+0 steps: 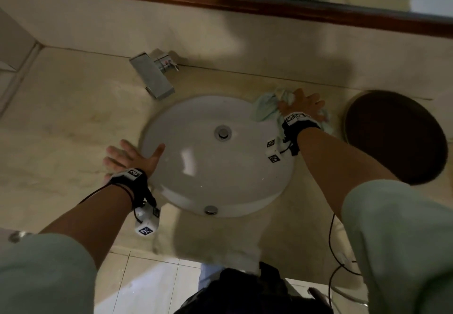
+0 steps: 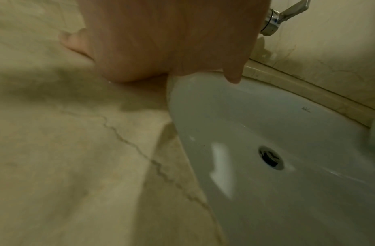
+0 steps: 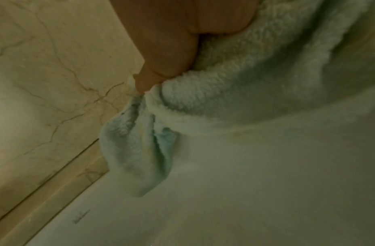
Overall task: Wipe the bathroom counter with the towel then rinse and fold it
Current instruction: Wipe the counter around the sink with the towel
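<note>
Towel (image 1: 266, 107) lay bunched on the counter (image 1: 73, 122) at about 2 o'clock from the sink (image 1: 196, 166), one corner drooping over the rim toward the bowl. It looked like soft, pale green terry, light and floppy; I judge it would bend to any shape, soak up water and grow heavier once rinsed, and could not break. You could have taken it anywhere, though gathering a thick fold into the palm would have served better than a pinch at one corner, which would let the rest trail.

Your right hand (image 1: 302, 105) was spread flat on top of it, fingers straight and fanned toward 1 o'clock, pressing the cloth down on the stone, not curled round it; the right wrist view showed a finger (image 3: 161, 55) bearing on a rolled fold.

Your left hand (image 1: 130, 159) rested at 9 o'clock of the sink, fingers straight on the counter, thumb over the rim, holding nothing. The tap (image 1: 154, 75) stood at 11 o'clock, untouched
</note>
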Available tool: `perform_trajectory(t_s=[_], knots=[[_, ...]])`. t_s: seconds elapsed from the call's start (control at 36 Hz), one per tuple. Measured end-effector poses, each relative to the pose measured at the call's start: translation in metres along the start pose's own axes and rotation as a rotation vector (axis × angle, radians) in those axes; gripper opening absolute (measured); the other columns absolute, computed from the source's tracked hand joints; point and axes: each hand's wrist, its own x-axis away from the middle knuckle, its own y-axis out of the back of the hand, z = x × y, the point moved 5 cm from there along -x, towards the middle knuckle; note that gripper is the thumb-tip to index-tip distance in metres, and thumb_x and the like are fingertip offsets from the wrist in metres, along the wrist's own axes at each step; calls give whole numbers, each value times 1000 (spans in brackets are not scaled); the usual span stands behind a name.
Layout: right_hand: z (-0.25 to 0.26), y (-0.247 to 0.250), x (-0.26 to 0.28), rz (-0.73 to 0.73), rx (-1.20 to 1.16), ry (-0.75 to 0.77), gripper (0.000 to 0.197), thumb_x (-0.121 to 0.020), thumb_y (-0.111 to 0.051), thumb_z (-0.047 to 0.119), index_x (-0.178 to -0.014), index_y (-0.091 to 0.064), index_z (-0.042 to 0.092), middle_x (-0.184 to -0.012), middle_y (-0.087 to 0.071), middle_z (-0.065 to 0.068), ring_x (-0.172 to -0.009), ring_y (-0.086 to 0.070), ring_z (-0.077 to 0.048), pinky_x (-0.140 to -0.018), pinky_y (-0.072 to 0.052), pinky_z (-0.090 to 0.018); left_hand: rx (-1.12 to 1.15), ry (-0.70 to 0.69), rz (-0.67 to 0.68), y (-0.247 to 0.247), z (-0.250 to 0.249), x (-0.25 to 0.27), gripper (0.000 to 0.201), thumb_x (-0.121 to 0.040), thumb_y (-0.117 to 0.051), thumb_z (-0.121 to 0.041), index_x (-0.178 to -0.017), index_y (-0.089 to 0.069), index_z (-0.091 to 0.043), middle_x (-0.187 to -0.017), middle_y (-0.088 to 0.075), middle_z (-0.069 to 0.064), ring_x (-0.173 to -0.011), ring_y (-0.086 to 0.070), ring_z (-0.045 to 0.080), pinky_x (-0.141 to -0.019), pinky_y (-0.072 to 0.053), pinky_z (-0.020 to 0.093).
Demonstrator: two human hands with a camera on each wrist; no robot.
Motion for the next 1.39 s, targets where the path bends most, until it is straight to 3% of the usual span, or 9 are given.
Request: perform_trajectory(t_s=[0.17, 0.36, 0.58, 0.81, 0.92, 1.08, 1.19, 1.28, 1.39], knots=[[9, 8, -22, 80, 26, 54, 73, -92, -41, 59, -151, -16, 23, -159, -4, -16, -144, -5, -40, -107, -15, -69, 25, -8, 5, -3, 2, -5, 120, -61, -32, -94, -149, 18, -29, -156, 27, 6, -143, 20, 35, -114, 6, 60], [0, 3, -6, 15, 77, 148, 74, -83, -39, 73, -145, -19, 38, -150, -24, -4, -138, -23, -34, -105, -15, -69, 31, -13, 3, -4, 2, -6, 125, -55, -28, -98, -149, 18, -28, -156, 26, 7, -143, 19, 36, -113, 6, 60], [-13, 5, 13, 94, 236, 239, 83, -69, -45, 72, -139, -8, 43, -152, -15, 9, -142, -12, -35, -106, -14, -64, 16, -29, 8, 0, 1, 1, 121, -62, -33, -93, -150, 15, -26, -157, 24, 7, -143, 18, 37, -114, 5, 59], [-23, -3, 45, 145, 273, 228, 67, -95, -28, 57, -151, -3, 31, -161, 10, 4, -146, 12, -35, -109, 3, -70, -19, -31, 2, 6, 0, 6, 119, -65, -33, -91, -151, 13, -22, -157, 21, 10, -144, 15, 38, -115, 3, 57], [-22, 0, 51, 172, 241, 178, 65, -96, -29, 49, -152, -3, 27, -161, 11, -5, -146, 12, -37, -110, 6, -68, -27, -32, 3, 9, -1, 12, 116, -70, -36, -88, -151, 13, -20, -157, 20, 11, -144, 14, 39, -116, 4, 55], [-9, 31, 54, 91, -215, -126, 101, -81, -51, 70, -152, 7, 27, -158, 18, -13, -144, 15, -39, -115, 3, -59, -31, -39, 1, 8, -1, 10, 117, -68, -34, -89, -151, 13, -20, -157, 19, 11, -144, 14, 38, -115, 3, 56], [-12, 20, 56, 176, -173, -140, 104, -77, -52, 75, -142, 22, 41, -155, 24, -18, -143, 16, -44, -113, 1, -64, -60, -38, -4, 9, -1, 9, 118, -67, -28, -92, -151, 12, -20, -158, 17, 12, -144, 10, 38, -116, 1, 56], [-12, -1, 50, 148, -144, -237, 123, -60, -51, 89, -149, 16, 37, -154, 30, -15, -141, 23, -44, -109, 1, -69, -55, -41, 4, 6, 0, 6, 118, -67, -27, -92, -151, 13, -20, -157, 19, 12, -144, 13, 38, -115, 2, 56], [-6, -7, 41, 127, -111, -250, 124, -59, -42, 93, -150, 15, 31, -155, 27, -17, -141, 21, -45, -106, 2, -73, -44, -16, 9, 0, 3, -4, 123, -58, -20, -98, -149, 16, -25, -157, 22, 9, -143, 15, 38, -114, 2, 60]])
